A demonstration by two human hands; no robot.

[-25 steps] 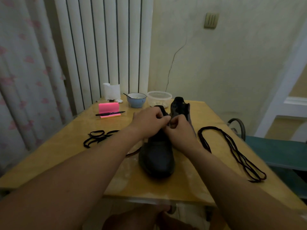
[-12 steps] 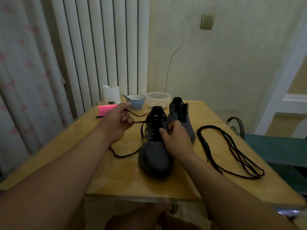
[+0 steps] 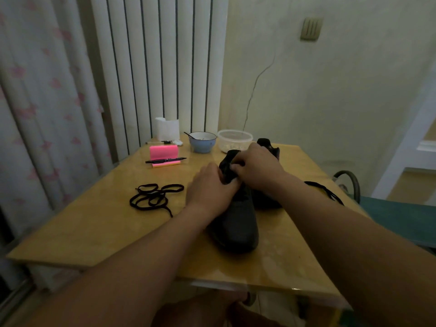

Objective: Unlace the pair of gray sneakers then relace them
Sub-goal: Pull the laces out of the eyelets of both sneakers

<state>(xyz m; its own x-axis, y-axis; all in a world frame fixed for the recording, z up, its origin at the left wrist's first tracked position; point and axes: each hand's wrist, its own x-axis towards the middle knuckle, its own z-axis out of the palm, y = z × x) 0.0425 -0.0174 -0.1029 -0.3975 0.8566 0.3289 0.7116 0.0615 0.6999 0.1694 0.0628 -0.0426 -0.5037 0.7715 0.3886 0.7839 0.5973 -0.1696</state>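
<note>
Two dark gray sneakers stand toes toward me on the yellow table. The near sneaker is between my hands. My left hand grips its upper from the left, fingers curled against the eyelet area. My right hand grips the tongue at its top, fingers curled over it. Behind my right hand the far sneaker is mostly hidden. A loose black lace lies bunched on the table to the left. A second black lace shows past my right forearm. Any lace between my fingers is hidden.
At the back of the table stand a blue bowl with a spoon, a clear plastic tub, a white paper roll, and a pink pad with a black pen. A green chair is at the right.
My left hand, which had drawn a lace end out to the left, has come back to the near sneaker. My right hand has shifted up onto the tongue. The view has tilted slightly.
</note>
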